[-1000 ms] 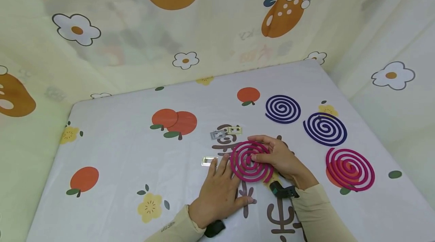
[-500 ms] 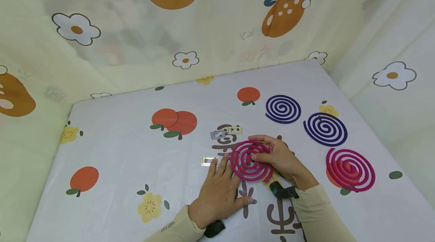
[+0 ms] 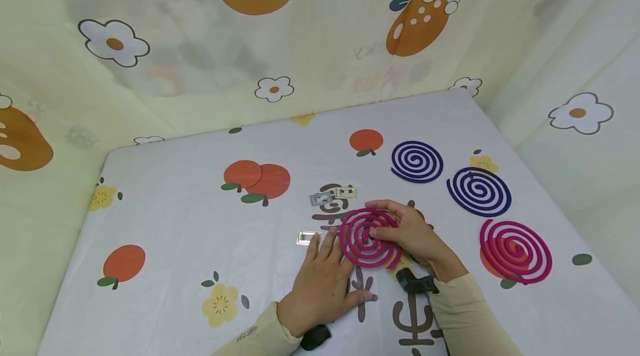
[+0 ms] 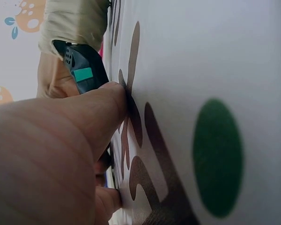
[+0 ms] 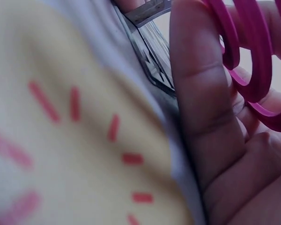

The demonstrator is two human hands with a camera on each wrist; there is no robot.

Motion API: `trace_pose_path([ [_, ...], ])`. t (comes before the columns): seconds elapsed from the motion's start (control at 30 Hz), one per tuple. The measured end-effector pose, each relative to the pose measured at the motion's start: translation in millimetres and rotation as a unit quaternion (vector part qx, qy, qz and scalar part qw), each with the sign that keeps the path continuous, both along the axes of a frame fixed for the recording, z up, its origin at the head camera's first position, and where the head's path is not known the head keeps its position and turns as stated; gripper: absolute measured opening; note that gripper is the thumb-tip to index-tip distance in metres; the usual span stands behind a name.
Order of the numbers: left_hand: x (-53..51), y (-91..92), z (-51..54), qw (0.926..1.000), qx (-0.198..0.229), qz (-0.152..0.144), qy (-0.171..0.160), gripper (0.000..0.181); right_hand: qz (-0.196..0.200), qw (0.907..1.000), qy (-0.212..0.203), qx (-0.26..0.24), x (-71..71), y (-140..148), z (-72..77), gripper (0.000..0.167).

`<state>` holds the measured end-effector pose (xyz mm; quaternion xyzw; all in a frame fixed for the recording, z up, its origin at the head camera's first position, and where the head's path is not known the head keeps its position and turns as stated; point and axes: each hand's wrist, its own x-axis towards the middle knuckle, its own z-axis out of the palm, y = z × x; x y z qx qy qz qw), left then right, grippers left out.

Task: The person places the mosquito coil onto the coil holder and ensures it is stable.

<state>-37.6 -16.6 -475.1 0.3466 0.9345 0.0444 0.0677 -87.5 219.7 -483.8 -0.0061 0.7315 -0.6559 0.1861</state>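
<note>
Fingers (image 3: 386,204) pinching pink coil (image 3: 366,238), left fingers (image 3: 327,244) spread, metal strip (image 5: 150,12), right wrist view only

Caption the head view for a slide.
Right hand holds a magenta spiral, left hand rests on the tablecloth; two navy spirals and another magenta one lie to the right.

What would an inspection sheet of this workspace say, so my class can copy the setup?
Surface: white tablecloth printed with fruit and flowers.
Job's things: held pink coil; second pink coil, nearer blue coil and farther blue coil lying to its right; three small metal plates.
Clutter: nothing seen.
Hands: right hand grips the held pink coil; left hand palm down, fingers reaching its edge, contact unclear.
Cables: nothing seen.
Surroundings: pale curtain printed with flowers and a rabbit.
</note>
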Motion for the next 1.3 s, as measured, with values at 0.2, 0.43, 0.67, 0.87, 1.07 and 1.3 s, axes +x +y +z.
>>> trace_pose_path([
  [0.2, -0.2, 0.4, 0.4, 1.0, -0.003, -0.002, -0.002, 0.094, -0.005, 0.9999, 0.003, 0.011, 1.3, -0.3, -0.3, 0.063],
  [0.43, 0.6, 1.0, 0.9, 1.0, -0.002, -0.004, -0.007, 0.095, -0.007, 0.9998, 0.02, 0.006, 1.3, -2.9, -0.2, 0.06],
  [0.67, 0.4, 1.1, 1.9, 0.9997, -0.006, -0.003, -0.022, 0.096, -0.001, 0.9992, 0.04, -0.004, 1.8, -3.4, 2.2, 0.058],
  [0.87, 0.5, 1.1, 2.2, 0.9998, -0.002, 0.0, -0.019, 0.094, 0.003, 0.9989, 0.045, -0.01, 1.5, -3.0, 1.7, 0.057],
  [1.07, 0.0, 1.8, 0.6, 0.9997, -0.005, 0.002, -0.023, 0.094, -0.004, 0.999, 0.043, 0.006, 1.4, -2.4, 0.5, 0.058],
  [1.3, -0.6, 1.3, 0.7, 0.9994, -0.007, 0.005, -0.035, 0.095, -0.002, 0.9979, 0.054, 0.036, 2.7, -0.7, 1.3, 0.063],
])
